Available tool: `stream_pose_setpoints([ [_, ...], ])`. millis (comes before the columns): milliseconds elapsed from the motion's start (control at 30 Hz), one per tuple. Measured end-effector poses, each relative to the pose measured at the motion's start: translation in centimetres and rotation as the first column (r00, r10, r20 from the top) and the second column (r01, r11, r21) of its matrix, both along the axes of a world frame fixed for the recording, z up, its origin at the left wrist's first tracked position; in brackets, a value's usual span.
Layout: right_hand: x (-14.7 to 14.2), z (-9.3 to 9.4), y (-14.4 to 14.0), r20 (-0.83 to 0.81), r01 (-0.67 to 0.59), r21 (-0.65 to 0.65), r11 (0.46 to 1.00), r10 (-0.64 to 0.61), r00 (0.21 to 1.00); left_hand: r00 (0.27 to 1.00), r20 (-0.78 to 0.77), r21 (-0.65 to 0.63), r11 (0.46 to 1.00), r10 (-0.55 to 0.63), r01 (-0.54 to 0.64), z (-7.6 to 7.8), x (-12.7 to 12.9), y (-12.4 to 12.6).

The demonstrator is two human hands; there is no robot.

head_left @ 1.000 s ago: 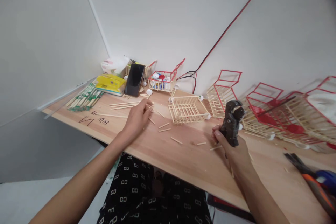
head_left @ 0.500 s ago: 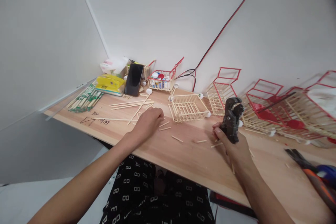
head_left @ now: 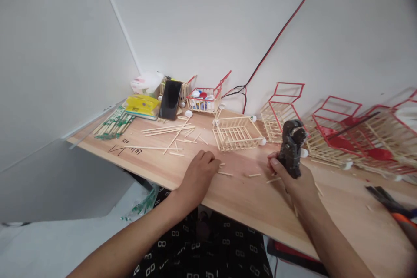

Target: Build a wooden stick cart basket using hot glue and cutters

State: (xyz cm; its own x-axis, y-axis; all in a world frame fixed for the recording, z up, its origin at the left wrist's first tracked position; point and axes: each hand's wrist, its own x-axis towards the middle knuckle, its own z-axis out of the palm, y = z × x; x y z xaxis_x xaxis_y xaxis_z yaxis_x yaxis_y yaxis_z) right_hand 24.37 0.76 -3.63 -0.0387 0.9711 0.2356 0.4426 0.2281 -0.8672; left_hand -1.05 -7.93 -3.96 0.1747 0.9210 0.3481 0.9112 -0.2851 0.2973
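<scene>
My left hand (head_left: 202, 173) is low over the table, its fingers curled together; whatever they may hold is hidden. Close to its fingertips lie short wooden sticks, one short stick (head_left: 225, 173) just to the right. In my right hand (head_left: 293, 182) is a dark hand tool with a hooked, jaw-like head (head_left: 291, 150), held upright. Beyond the hands, a small stick-built cart (head_left: 236, 137) with white round wheels rests on the table. Between the hands another short stick (head_left: 254, 175) lies loose.
Longer sticks (head_left: 167, 129) lie at the left, near a bundle of sticks in green wrapping (head_left: 114, 124). A phone (head_left: 170, 100) leans beside a yellow packet (head_left: 142, 105). Several carts with red handles (head_left: 282, 110) line the wall. Pliers (head_left: 387, 200) lie at the right.
My left hand has moved right and nearer the front edge, uncovering short sticks where it was. My right hand still grips the dark tool. The view has shifted slightly.
</scene>
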Motion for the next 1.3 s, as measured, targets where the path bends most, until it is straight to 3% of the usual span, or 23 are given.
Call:
stream_pose_setpoints([
  [100,0.1,-0.2,0.1,-0.025,0.002,-0.044,0.999,-0.003,1.0,0.989,0.147,0.122,0.992,0.019,-0.037,0.0,-2.6,-0.5],
  [200,0.0,-0.2,0.2,-0.058,0.017,-0.057,0.998,-0.02,0.998,0.972,0.187,0.196,0.964,0.146,-0.182,0.6,-6.7,-1.7],
  [300,-0.1,0.0,0.2,-0.055,0.029,-0.085,0.996,-0.033,0.998,0.939,0.107,0.143,0.929,0.328,-0.341,0.8,-10.9,-2.8],
  [400,-0.3,0.1,0.3,-0.018,0.032,-0.089,0.996,-0.034,0.999,0.916,0.059,0.056,0.915,0.398,-0.401,0.5,-13.4,-3.2],
  [533,-0.4,-0.1,0.5,0.015,0.021,-0.081,0.997,-0.019,1.0,0.901,0.037,0.034,0.9,0.433,-0.434,0.6,-13.9,-2.7],
  [700,-0.4,-0.3,0.7,0.028,0.015,-0.053,0.999,-0.014,1.0,0.864,0.047,0.113,0.857,0.501,-0.503,2.7,-13.9,-0.2],
  [767,-0.4,-0.3,0.8,0.028,0.023,-0.048,0.999,-0.022,0.999,0.878,0.06,0.159,0.864,0.474,-0.478,3.0,-14.1,1.2],
  [867,-0.2,-0.3,0.9,0.025,0.028,-0.054,0.998,-0.027,0.999,0.925,0.028,0.182,0.908,0.378,-0.376,2.3,-14.5,3.0],
  [967,0.0,-0.3,1.0,0.024,0.01,-0.062,0.998,-0.008,1.0,0.939,0.008,0.114,0.933,0.344,-0.343,0.8,-14.9,4.1],
  [1100,-0.2,-0.1,1.0,0.019,-0.003,-0.041,0.999,0.004,1.0,0.934,0.043,0.115,0.927,0.355,-0.358,-0.4,-15.6,4.6],
  [1300,-0.6,0.6,0.6,0.074,-0.026,-0.021,0.999,0.027,0.997,0.915,0.098,0.16,0.902,0.39,-0.402,-0.4,-16.1,4.9],
])
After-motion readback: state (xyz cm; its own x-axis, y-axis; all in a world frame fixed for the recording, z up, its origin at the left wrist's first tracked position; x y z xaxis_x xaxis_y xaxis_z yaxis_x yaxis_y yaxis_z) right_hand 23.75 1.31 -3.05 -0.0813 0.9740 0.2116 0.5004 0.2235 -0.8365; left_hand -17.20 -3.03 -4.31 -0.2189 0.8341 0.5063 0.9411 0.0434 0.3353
